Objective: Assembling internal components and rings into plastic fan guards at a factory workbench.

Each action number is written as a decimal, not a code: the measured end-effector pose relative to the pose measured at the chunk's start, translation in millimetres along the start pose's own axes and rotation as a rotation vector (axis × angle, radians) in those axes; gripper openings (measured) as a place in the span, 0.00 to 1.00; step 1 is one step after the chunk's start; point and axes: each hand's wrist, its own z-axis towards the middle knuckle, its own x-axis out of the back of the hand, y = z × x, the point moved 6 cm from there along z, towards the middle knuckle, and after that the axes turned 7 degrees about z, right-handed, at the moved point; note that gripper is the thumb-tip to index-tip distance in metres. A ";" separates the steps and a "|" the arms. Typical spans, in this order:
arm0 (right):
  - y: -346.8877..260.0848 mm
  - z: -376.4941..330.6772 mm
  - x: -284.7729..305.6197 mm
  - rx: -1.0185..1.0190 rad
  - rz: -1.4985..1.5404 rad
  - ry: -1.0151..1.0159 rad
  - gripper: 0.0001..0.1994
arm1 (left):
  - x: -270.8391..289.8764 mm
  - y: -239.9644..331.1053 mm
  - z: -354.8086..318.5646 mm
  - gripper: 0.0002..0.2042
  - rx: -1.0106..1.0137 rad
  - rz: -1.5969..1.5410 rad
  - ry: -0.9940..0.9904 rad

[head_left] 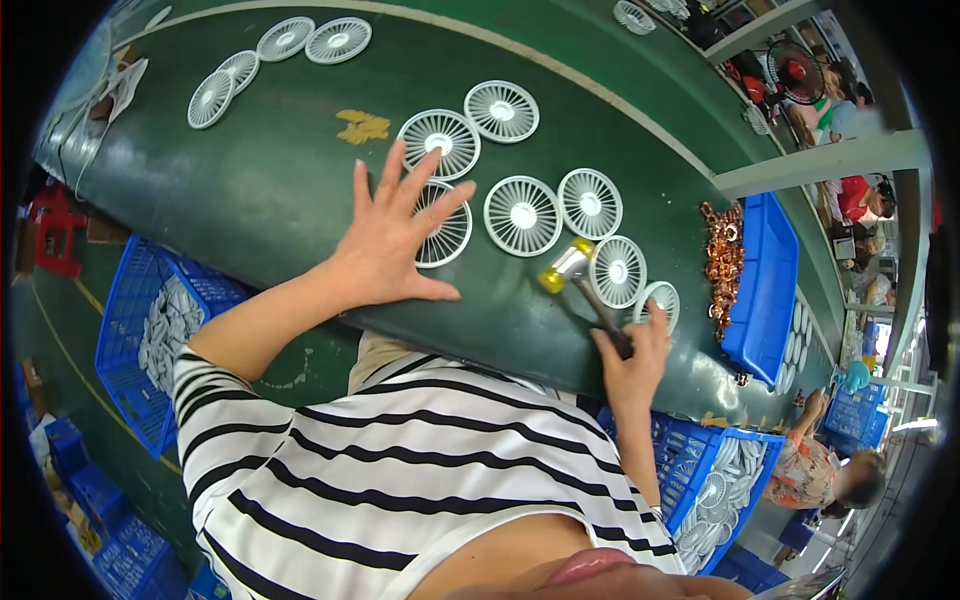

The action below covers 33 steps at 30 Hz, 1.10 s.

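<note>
L hand [392, 240] lies flat, fingers spread, on a white fan grille [440, 225] on the green counter [270, 190], while R hand [632, 350] grips a mallet [585, 280] w/ handle slanting up-left, its head just left of another grille [617, 271].

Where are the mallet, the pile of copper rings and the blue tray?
mallet [567, 264]: head view, on its silver and yellow head.
pile of copper rings [722, 262]: head view, middle of the heap.
blue tray [768, 270]: head view, on its flat bottom.
</note>
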 end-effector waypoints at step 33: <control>-31.5 190.0 -65.9 0.136 0.066 -0.045 0.16 | 29.2 -181.7 41.4 0.37 0.729 0.519 -0.077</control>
